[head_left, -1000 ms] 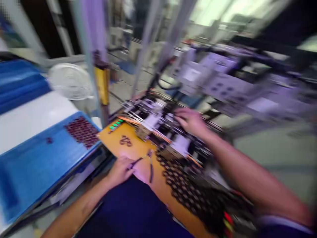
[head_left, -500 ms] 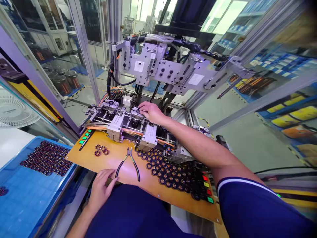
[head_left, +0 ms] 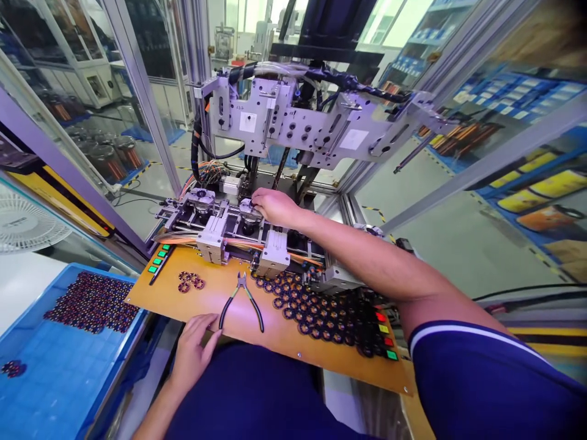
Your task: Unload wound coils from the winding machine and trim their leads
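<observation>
My right hand [head_left: 275,206] reaches across to the second round fixture [head_left: 247,206] of the machine. Its fingertips are closed together at the fixture's top, and what they hold is hidden. My left hand [head_left: 196,343] rests at the front edge of the tan board [head_left: 183,305], thumb and fingers apart, holding nothing. Its fingertips come close to one handle of the cutting pliers [head_left: 241,299], which lie spread on the board. Left of the pliers is a small group of dark ring-shaped parts [head_left: 191,282]. Many similar rings [head_left: 316,315] lie in rows to the right.
A blue tray [head_left: 59,366] on the left holds a pile of small rings [head_left: 92,300]. Above the fixtures hangs a metal plate assembly [head_left: 293,125] with cables. Lit green buttons [head_left: 159,259] sit at the board's left, coloured buttons [head_left: 384,333] at its right. A white fan [head_left: 27,223] stands left.
The view has shifted slightly. My right hand stays at the same fixture, its fingers a little more bunched over it. My left hand keeps its place at the board edge.
</observation>
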A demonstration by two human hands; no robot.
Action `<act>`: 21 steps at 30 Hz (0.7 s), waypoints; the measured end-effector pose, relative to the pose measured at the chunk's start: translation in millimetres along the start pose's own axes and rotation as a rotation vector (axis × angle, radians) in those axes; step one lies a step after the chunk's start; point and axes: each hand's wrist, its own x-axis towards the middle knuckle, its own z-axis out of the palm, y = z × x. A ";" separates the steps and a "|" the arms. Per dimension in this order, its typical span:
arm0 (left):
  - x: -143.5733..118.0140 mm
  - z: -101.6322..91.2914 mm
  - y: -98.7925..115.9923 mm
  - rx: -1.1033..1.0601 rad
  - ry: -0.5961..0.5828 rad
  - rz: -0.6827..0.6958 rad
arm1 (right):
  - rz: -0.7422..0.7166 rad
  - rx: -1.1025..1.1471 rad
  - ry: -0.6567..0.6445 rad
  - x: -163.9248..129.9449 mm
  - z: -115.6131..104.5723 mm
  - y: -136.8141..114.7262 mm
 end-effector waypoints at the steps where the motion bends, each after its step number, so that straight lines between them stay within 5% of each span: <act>1: -0.1 -0.9 -0.2 -0.003 -0.004 0.005 | -0.009 -0.001 0.008 -4.4 -0.3 -0.4; 12: 5.3 -8.8 -4.3 -0.056 -0.128 0.008 | 0.008 0.071 0.054 -30.3 -8.5 -17.0; 16: 3.7 -8.8 -6.3 -0.100 -0.117 -0.036 | -0.018 0.183 0.444 -115.9 0.0 -65.2; 21: 8.0 -11.5 1.9 -0.151 -0.055 -0.092 | 0.169 0.343 0.253 -222.7 66.8 -111.1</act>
